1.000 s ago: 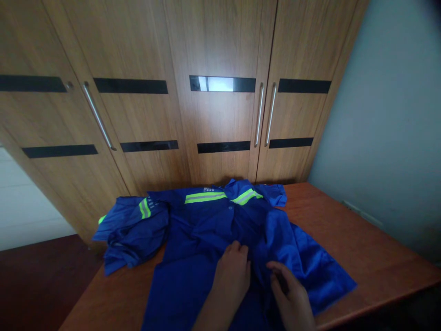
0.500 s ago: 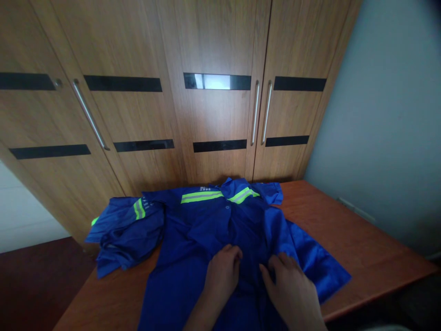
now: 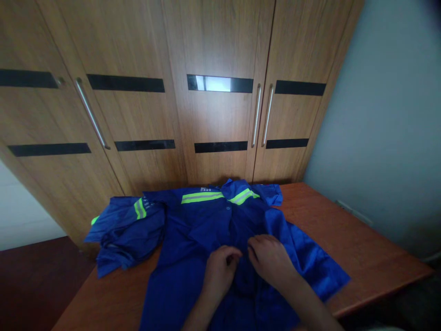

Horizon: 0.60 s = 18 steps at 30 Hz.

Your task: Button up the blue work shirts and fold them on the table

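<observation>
A blue work jacket [image 3: 186, 248] with yellow-green and grey reflective bands lies spread, front up, on the reddish-brown table. A round button shows below its collar. Over the middle of the jacket's front, my left hand [image 3: 220, 269] has its thumb and fingers pinched together at the front edge. Just right of it, my right hand [image 3: 270, 257] is closed with curled fingers on the other side of the front opening. The fingertips of both hands nearly meet, and the cloth between them is partly hidden. The right sleeve side [image 3: 317, 257] fans out across the table.
Left of the jacket, a crumpled blue garment [image 3: 131, 234] with a reflective band hangs partly over the table's edge. The table [image 3: 365, 253] runs to the right beside a grey wall [image 3: 386, 119]. Wooden cabinet doors [image 3: 217, 119] with metal handles stand behind it.
My right hand has moved up and left along the jacket front, closer to my left hand, and its fingers have curled in. My left hand has barely shifted.
</observation>
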Tool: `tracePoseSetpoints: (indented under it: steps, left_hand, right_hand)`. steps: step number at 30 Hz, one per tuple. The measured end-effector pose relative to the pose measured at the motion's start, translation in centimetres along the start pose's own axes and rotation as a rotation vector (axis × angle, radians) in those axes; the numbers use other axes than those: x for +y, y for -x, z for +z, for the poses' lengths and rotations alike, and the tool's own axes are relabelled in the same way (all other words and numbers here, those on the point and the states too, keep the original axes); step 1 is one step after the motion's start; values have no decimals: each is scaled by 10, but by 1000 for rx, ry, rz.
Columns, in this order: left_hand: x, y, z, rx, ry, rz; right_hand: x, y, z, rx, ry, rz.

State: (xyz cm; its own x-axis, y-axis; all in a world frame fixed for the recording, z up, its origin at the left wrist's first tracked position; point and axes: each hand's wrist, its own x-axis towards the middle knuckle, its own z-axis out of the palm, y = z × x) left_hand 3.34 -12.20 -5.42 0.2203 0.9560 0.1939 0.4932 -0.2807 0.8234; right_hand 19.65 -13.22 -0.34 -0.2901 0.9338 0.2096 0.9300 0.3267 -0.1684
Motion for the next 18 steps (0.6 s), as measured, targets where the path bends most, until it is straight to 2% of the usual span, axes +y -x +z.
tracePoseSetpoints:
  steps: [3, 7, 11, 14, 18]
  left_hand:
    - [-1, 0, 0, 13, 51, -29]
    - [1, 1, -1, 24, 93, -38]
    - [2, 2, -2, 22, 112, -25]
    - [2, 2, -2, 12, 115, -26]
    - [1, 2, -1, 6, 103, -36]
  right_hand:
    - [26, 10, -2, 33, -11, 90]
    - [61, 32, 4, 67, -246, 176]
    - [85, 42, 13, -18, -357, 260]
    - [87, 33, 16, -97, -174, 363]
    - [74, 7, 18, -108, 184, 420]
